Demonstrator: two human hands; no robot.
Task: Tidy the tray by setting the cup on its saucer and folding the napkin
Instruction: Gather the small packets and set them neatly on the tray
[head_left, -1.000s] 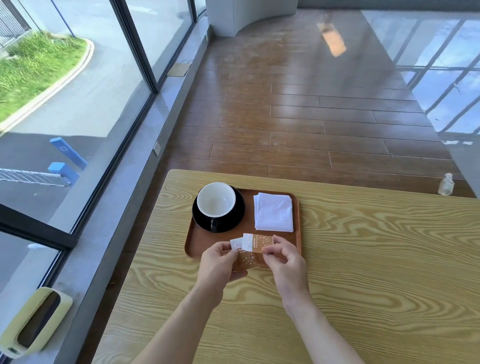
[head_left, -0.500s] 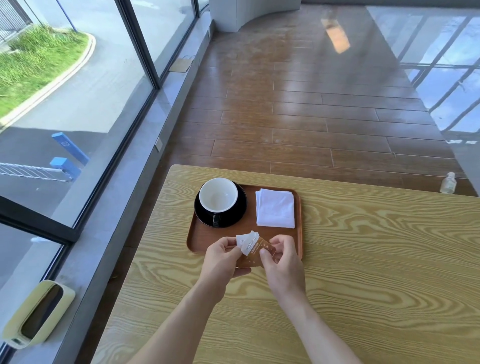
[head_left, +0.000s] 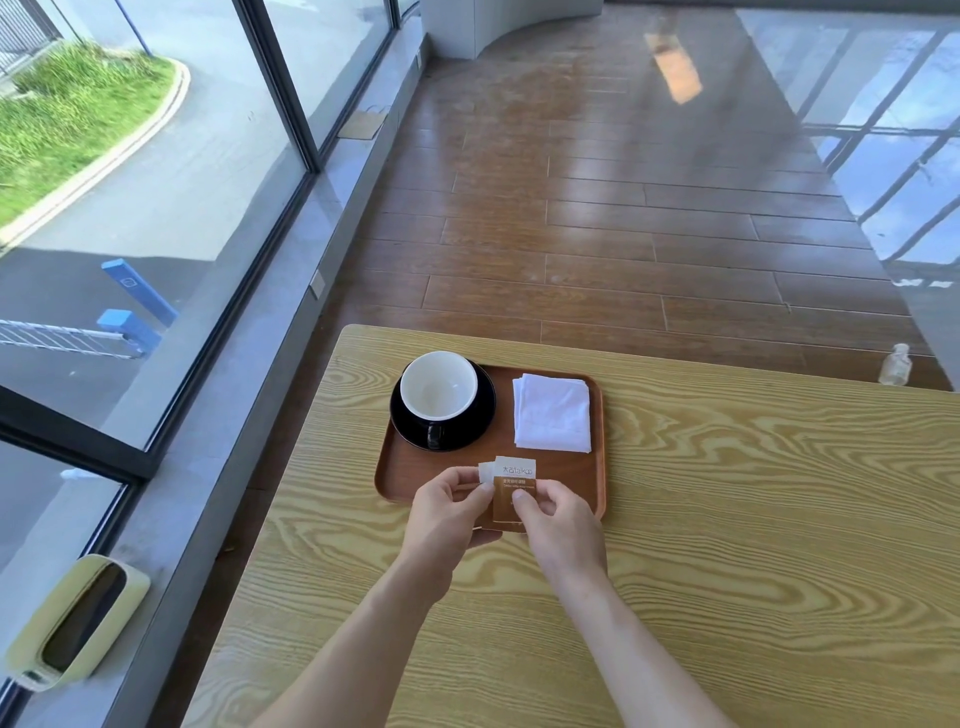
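A brown tray sits on the pale wood-grain table, near the table's far left corner, and everything else is placed from it. In the tray's far left part a black saucer lies flat, and a cup, white inside, stands upright on it, its dark handle pointing toward the tray's near edge. Over the tray's near rim, left of centre, the left hand has its thumb and forefinger pressed together on a small white packet. Just right of that, a second packet, white on top with printed lettering and brown below, stands tilted above the near rim, touching the white one. The right hand pinches this brown packet's lower half between thumb and forefinger, the remaining fingers curled loosely behind it. In the tray's far right part a white napkin lies folded into a neat rectangle, flat on the tray floor, well apart from both hands and just beside the saucer. Far to the right of the tray, beyond the table's far edge, a small clear bottle stands.
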